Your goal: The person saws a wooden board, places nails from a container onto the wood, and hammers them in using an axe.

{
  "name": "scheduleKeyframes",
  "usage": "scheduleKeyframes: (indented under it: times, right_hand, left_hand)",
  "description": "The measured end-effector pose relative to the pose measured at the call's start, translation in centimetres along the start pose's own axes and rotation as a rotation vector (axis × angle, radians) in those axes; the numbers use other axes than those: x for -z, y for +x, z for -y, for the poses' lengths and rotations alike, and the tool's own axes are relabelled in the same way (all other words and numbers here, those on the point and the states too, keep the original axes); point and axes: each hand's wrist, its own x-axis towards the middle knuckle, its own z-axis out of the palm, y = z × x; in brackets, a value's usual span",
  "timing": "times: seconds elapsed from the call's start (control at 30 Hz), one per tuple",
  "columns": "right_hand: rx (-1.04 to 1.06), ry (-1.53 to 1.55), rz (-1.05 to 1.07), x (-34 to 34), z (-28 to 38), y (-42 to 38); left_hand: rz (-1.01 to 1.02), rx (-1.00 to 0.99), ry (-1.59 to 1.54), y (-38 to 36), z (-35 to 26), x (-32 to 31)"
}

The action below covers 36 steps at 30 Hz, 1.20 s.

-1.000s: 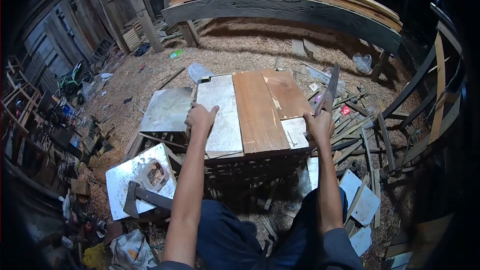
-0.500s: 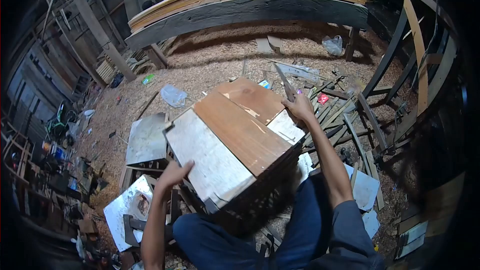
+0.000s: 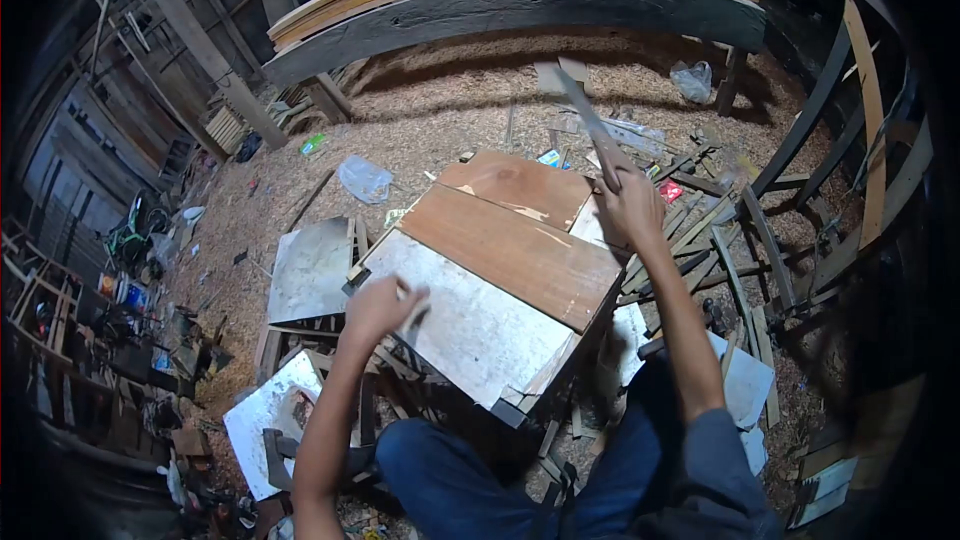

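Note:
A box-like wooden piece stands before my knees, its top made of brown wooden boards (image 3: 510,245) and a whitish panel (image 3: 465,325). My right hand (image 3: 632,205) is closed round the handle of a long-bladed knife (image 3: 583,105), like a machete, over the far right corner of the top. The blade points up and away from me. My left hand (image 3: 378,310) hovers just above the near left edge of the whitish panel, casting a shadow on it. Its fingers are loosely bent, thumb apart, and I see nothing in them.
Stacked planks lie on a long dark beam (image 3: 520,20) across the back. Scrap wood strips (image 3: 690,230) litter the right side. White board pieces (image 3: 315,270) lie at left, with a clear plastic bag (image 3: 365,180) on the shavings-covered floor.
My right hand has raised the knife up and to the right. My left hand has lifted off the panel's edge. The view has shifted slightly, and the box top appears turned.

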Motion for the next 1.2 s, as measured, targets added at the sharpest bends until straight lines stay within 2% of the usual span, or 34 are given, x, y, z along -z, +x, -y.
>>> scheduleKeyframes:
  times: [0.03,0.07,0.1,0.17,0.2,0.3,0.37,0.43,0.47,0.53,0.57,0.67,0.7,0.73,0.8,0.87,0.93,1.03,1.1,1.13,1.2]
  right_hand:
    - [-0.070,0.029,-0.040,1.4,1.5,-1.7]
    - [-0.115,0.076,-0.068,1.8,1.8,-3.6]
    - [-0.102,0.068,-0.127,2.7,2.6,-5.7]
    - [-0.237,0.085,-0.125,3.2,3.1,-9.0]
    - [-0.240,0.140,-0.177,3.0,3.2,-10.3]
    - [-0.291,-0.001,-0.164,3.4,4.6,-11.7]
    - [-0.258,-0.031,-0.252,2.4,3.4,-12.6]
    - [-0.379,0.036,-0.171,3.1,4.1,-13.5]
    - [-0.423,0.115,-0.125,2.7,4.6,-13.8]
    - [-0.435,0.233,-0.249,2.5,5.0,-14.0]
    - [-0.519,0.357,-0.221,1.2,4.5,-14.2]
    - [-0.477,0.314,-0.374,1.1,4.6,-14.3]
    - [-0.521,0.296,-0.288,2.2,4.5,-14.5]
    - [-0.556,0.345,-0.302,3.2,4.8,-14.1]
    - [-0.475,0.484,-0.335,2.9,3.9,-13.1]
    - [-0.437,0.354,-0.188,3.4,3.8,-12.3]
    - [-0.397,0.361,-0.080,3.2,3.0,-11.3]
    - [-0.221,0.327,0.046,3.2,2.5,-9.8]
    - [-0.124,0.230,0.141,4.3,3.0,-9.7]
    - [-0.026,0.239,0.106,4.6,3.4,-9.9]
    - [0.105,0.020,0.186,5.6,4.3,-10.5]
  left_hand:
    - [-0.100,0.053,-0.036,3.0,0.2,-1.2]
    - [-0.267,0.011,-0.117,5.6,0.5,-2.3]
    - [-0.413,-0.044,-0.055,8.3,1.0,-3.3]
    - [-0.715,-0.162,0.012,12.8,1.7,-5.3]
    - [-0.866,-0.219,0.042,14.3,1.9,-6.4]
    - [-0.573,-0.086,0.008,17.2,1.3,-8.2]
    - [-0.288,0.013,-0.020,16.1,-0.6,-5.4]
    - [-0.043,0.047,-0.071,14.7,-1.4,-1.7]
    - [-0.089,0.070,-0.115,15.0,-1.0,-2.2]
    - [-0.178,0.111,-0.197,15.8,-0.1,-5.2]
    - [-0.216,0.149,-0.222,15.9,0.8,-5.7]
    - [-0.204,0.136,-0.193,15.4,1.4,-4.8]
    - [-0.199,0.140,-0.225,15.2,1.9,-5.1]
    - [-0.202,0.136,-0.196,14.9,1.8,-4.2]
    - [-0.169,0.156,-0.121,12.8,3.0,-4.0]
    - [-0.228,0.101,-0.118,10.3,4.4,-4.4]
    - [-0.117,0.252,-0.131,5.9,2.9,-1.5]
    - [-0.127,0.332,-0.168,6.3,6.0,-3.2]
    - [-0.277,0.352,-0.112,7.0,5.6,-5.1]
    - [-0.344,0.362,-0.083,7.1,5.3,-6.2]
    - [-0.499,0.355,-0.023,7.9,5.1,-8.4]
